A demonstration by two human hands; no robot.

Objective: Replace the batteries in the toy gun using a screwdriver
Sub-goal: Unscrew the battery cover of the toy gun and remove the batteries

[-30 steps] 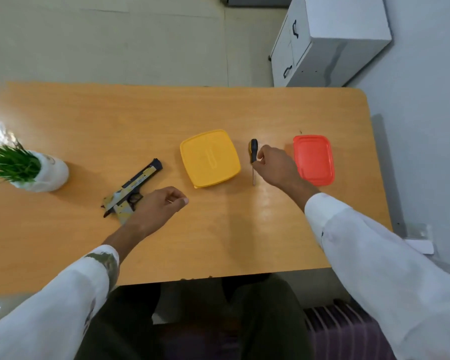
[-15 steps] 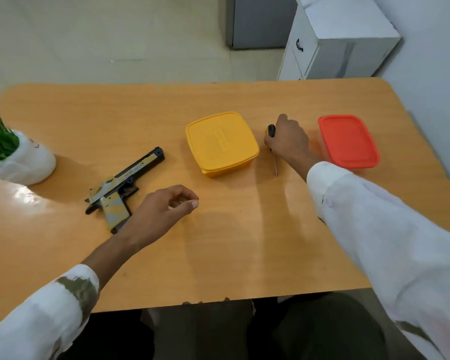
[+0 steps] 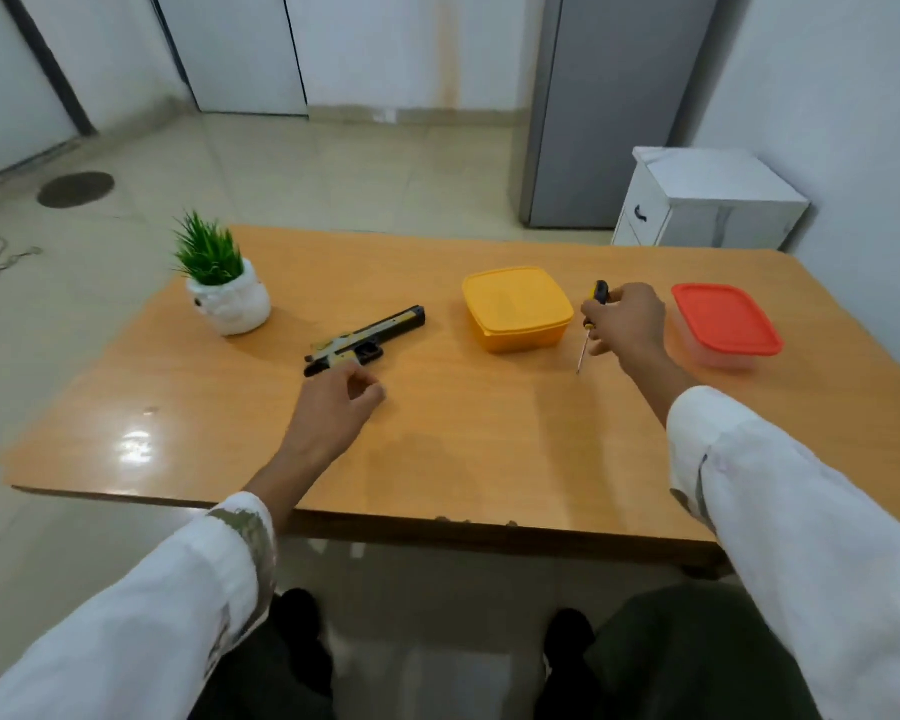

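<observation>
Table [image 3: 489, 433]: orange wooden top; its near edge runs just above the person's knees, its far edge faces the tiled floor, its right edge lies close to the wall.
Yellow box [image 3: 516, 308]: lidded, near the middle of the table toward the far side; it serves as the landmark here.
Toy gun [image 3: 366, 340]: lies flat on the table, left of the yellow box and apart from it, barrel pointing toward the box; its grip end is hidden behind the left hand.
Left hand [image 3: 333, 407]: over the table, left of and nearer than the yellow box, fingers loosely curled, thumb close to the fingertips, holding nothing; whether it touches the gun's grip is hard to tell from this angle.
Screwdriver [image 3: 593, 319]: just right of the yellow box, black and yellow handle up, thin shaft slanting down, the tip at or just above the tabletop.
Right hand [image 3: 625, 318]: right of the yellow box, fingers closed around the screwdriver handle.
Red-lidded box [image 3: 726, 324]: further right of the yellow box, beyond the right hand, close to the right table edge.
Potted plant [image 3: 223, 283]: far left of the yellow box, near the table's left corner.
Open room: a wide bare stretch of tabletop lies between the yellow box and the near edge, between the two forearms.
White cabinet [image 3: 707, 200]: on the floor behind the yellow box, to the right, off the table.
</observation>
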